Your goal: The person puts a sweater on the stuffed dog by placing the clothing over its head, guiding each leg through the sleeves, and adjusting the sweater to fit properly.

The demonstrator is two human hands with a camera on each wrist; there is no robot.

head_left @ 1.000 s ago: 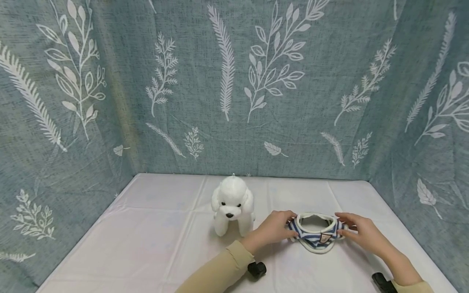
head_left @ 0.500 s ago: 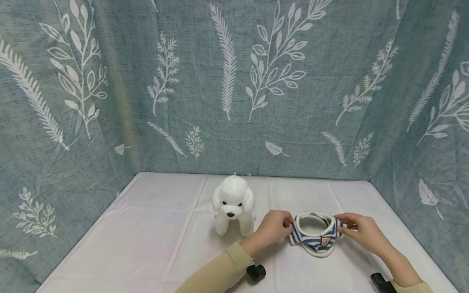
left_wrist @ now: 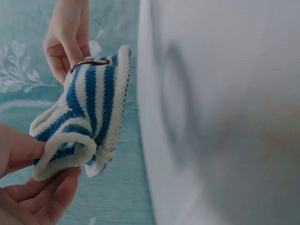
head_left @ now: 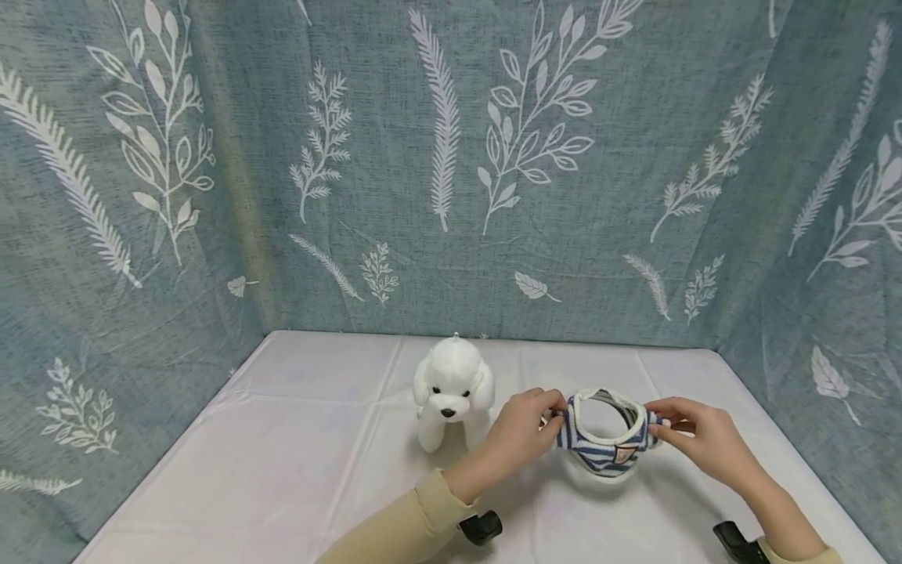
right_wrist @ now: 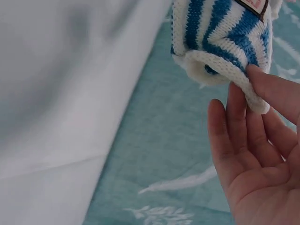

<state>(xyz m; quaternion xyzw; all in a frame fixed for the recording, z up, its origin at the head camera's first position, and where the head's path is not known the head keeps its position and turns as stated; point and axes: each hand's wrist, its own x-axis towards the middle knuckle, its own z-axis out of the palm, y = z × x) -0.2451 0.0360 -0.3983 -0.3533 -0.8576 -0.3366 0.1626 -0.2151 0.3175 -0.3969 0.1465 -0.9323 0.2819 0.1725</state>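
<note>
Both hands hold a small blue-and-white striped knitted sweater (head_left: 606, 458), lifted over the table with its white-trimmed neck opening facing up. My left hand (head_left: 521, 431) pinches the sleeve on the left side; the left wrist view shows thumb and fingers at the white cuff (left_wrist: 65, 171). On the other side, my right hand (head_left: 708, 439) pinches the opposite sleeve, its thumb on the stripes beside the white cuff (right_wrist: 220, 63). A brown-edged patch (head_left: 624, 453) sits on the sweater's front. To the left of the left hand stands a white plush dog (head_left: 451, 384), facing forward.
A white cloth covers the table (head_left: 268, 454). Teal curtains (head_left: 395, 157) with white leaf prints rise behind it and on both sides. Black wrist cameras are strapped at the left wrist (head_left: 481, 528) and at the right wrist (head_left: 738, 542).
The hands have raised the sweater off the table, and its neck opening has widened and tipped more toward view. The left hand has shifted its hold on the sleeve. The plush dog stays put.
</note>
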